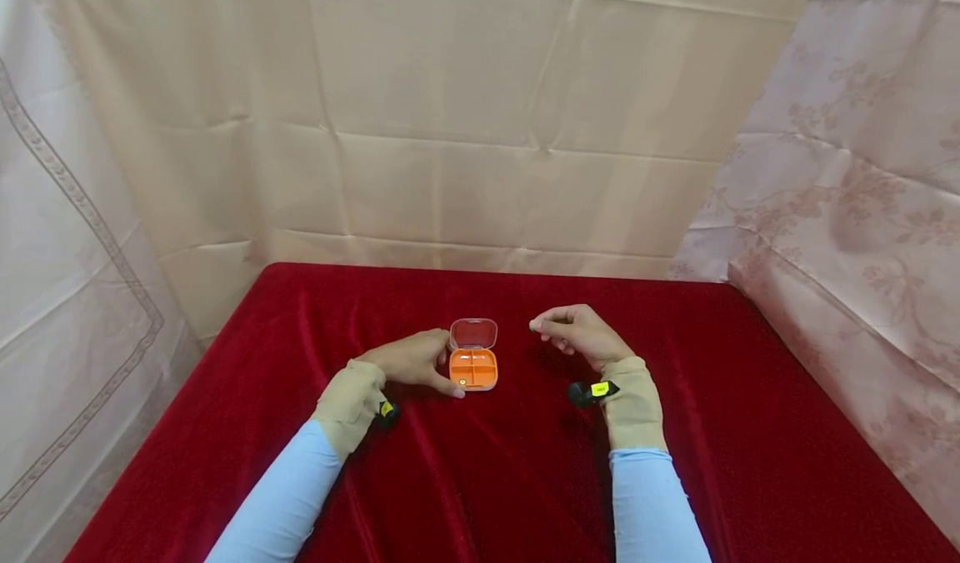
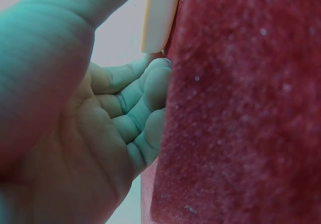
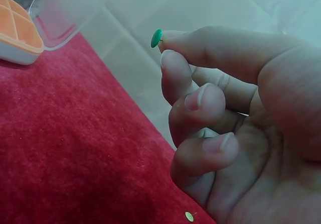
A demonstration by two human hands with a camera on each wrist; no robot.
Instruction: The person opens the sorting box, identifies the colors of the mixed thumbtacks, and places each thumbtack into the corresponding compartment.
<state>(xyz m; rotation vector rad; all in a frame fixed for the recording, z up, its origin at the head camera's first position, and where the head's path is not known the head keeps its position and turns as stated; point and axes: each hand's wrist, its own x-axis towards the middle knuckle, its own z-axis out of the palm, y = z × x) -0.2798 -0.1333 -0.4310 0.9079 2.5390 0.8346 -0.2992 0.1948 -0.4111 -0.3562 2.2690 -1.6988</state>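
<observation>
A small orange pill box (image 1: 484,371) with a clear lid (image 1: 474,334) lies open on the red cloth, its inside split into compartments. A small yellowish round piece (image 1: 462,382) sits in the front left compartment. My left hand (image 1: 414,360) holds the box from its left side, thumb at the front corner and fingers by the hinge. To the right of the box, above the cloth, my right hand (image 1: 588,336) pinches a green thumbtack (image 3: 156,38) between thumb and index finger, pin toward the fingertips. Its other fingers are curled in.
A yellowish thumbtack (image 3: 189,216) lies on the red cloth (image 1: 525,471) below my right hand. Beige curtain (image 1: 480,130) hangs behind the table's back edge, with pale patterned fabric (image 1: 862,171) on the right side.
</observation>
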